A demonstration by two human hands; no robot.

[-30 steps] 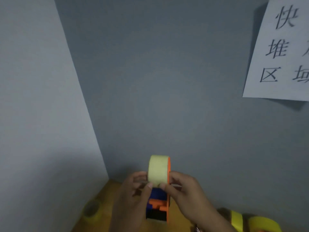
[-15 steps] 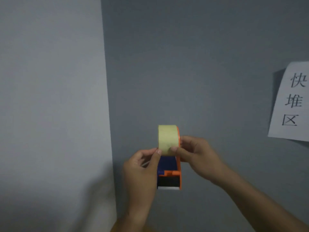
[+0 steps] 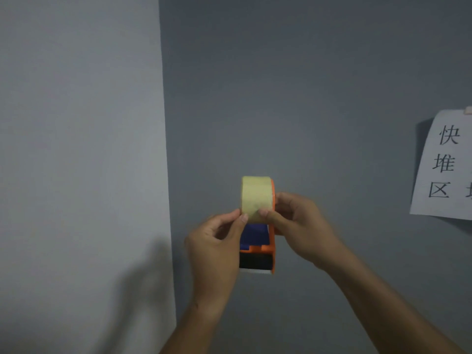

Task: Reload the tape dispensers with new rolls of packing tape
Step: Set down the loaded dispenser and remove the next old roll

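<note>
Two arms held up in front of the wall. Left hand (image 3: 217, 241) curled round the left side of the tape dispenser (image 3: 258, 249), thumb tip touching the low front of the tape roll (image 3: 256, 199). Right hand (image 3: 298, 226) just beside it on the other side, fingers (image 3: 286, 203) clamped on the orange side plate, thumb pressing the same low spot. Roll sitting at the top of the dispenser, standing tall, flat yellow face this way, cutter end pointing down. Loose tape end probably right under both thumbs, so next pull likely down toward the cutter. Behind, grey wall (image 3: 306, 85) and paper sign (image 3: 444, 164), well apart.
</note>
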